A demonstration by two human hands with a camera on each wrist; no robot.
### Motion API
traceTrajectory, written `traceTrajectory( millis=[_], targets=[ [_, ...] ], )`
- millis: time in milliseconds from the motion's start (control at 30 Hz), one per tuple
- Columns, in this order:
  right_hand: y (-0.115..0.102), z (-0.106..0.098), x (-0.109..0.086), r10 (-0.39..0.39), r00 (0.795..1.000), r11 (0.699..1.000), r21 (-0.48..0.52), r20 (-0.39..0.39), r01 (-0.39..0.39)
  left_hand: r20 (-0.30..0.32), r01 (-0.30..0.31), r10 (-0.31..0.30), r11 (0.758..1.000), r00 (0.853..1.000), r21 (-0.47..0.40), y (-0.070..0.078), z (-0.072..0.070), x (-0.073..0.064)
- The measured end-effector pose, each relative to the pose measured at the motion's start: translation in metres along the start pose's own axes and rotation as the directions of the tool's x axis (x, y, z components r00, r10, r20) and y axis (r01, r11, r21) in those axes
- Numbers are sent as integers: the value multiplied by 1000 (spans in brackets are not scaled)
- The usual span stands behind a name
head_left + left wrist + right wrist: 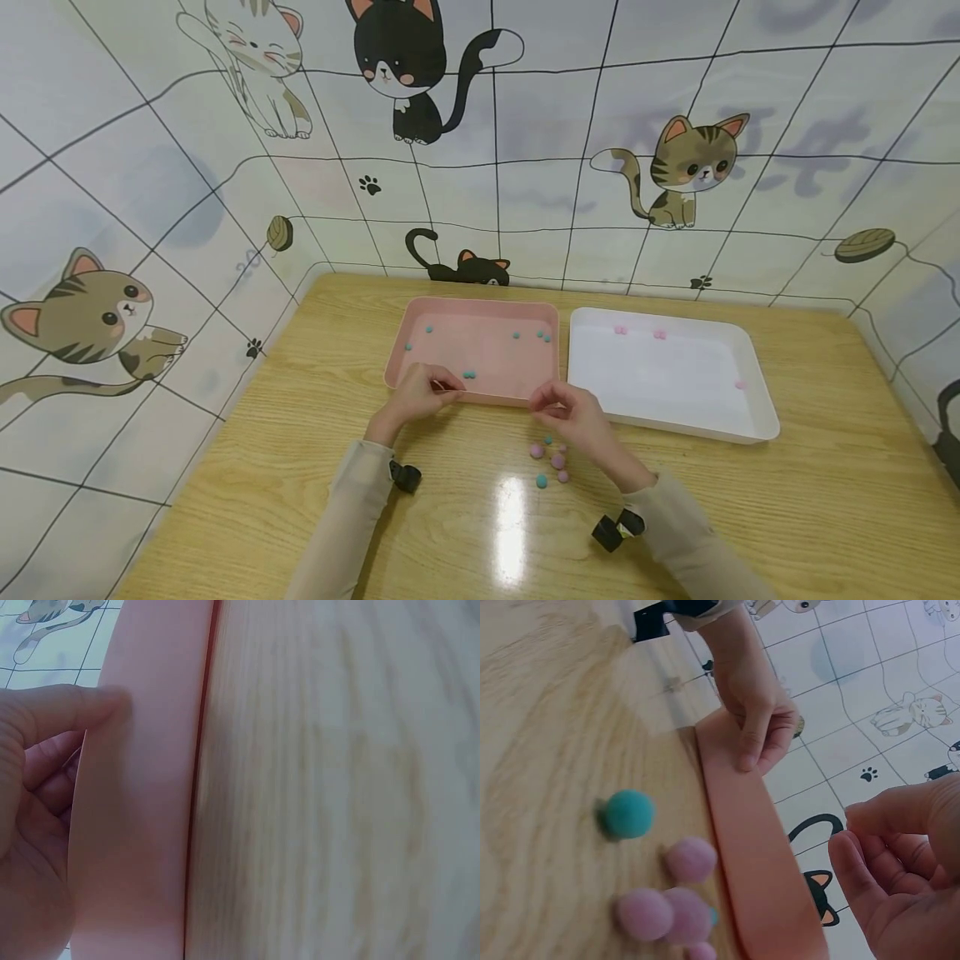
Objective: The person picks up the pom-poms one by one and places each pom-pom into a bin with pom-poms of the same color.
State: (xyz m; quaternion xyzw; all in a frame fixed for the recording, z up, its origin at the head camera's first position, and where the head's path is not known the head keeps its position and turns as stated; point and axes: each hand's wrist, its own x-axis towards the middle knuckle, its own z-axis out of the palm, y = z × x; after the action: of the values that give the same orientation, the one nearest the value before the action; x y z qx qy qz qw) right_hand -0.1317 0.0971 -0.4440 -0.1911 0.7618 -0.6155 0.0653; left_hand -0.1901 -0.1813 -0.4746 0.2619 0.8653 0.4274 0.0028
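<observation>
My left hand [423, 392] grips the front wall of a pink tray [491, 350]. In the left wrist view its thumb lies on the outer side of the wall, with the fingers behind. Near the tray's front right corner is my right hand [573, 417]. Thumb and forefinger are bent tip to tip in the right wrist view, with nothing visible between them. Several small teal balls [469, 375] lie inside the pink tray. Below the right hand, pink balls [558, 461] and teal balls [542, 482] are grouped on the table.
A white tray [652, 375] stands to the right of the pink one, holding a few small pink pieces [660, 334]. Both trays are on a wooden table [247, 500]. Behind it hangs a cat-patterned wall covering [540, 192].
</observation>
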Motion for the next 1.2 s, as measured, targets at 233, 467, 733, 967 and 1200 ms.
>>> traceTrajectory(
  millis=[233, 467, 733, 967, 1200],
  targets=[
    [13, 3, -10, 78, 997, 997, -28, 6, -78, 3, 15, -15, 1000, 1000, -7, 0, 0, -1],
    [21, 6, -17, 187, 982, 982, -33, 18, -186, 1, 24, -24, 1000, 1000, -10, 1, 0, -1],
    [37, 6, -17, 41, 999, 976, -216, 24, -35, 2, 27, -27, 1000, 1000, -2, 1, 0, 0],
    [38, 6, -16, 40, 998, 965, -262, 43, -28, 4, 33, -33, 999, 999, -2, 3, -1, 0],
    [38, 6, -15, 20, 998, 951, -310, 53, -3, 4, 26, -26, 1000, 1000, -1, 3, -1, 0]
  ],
)
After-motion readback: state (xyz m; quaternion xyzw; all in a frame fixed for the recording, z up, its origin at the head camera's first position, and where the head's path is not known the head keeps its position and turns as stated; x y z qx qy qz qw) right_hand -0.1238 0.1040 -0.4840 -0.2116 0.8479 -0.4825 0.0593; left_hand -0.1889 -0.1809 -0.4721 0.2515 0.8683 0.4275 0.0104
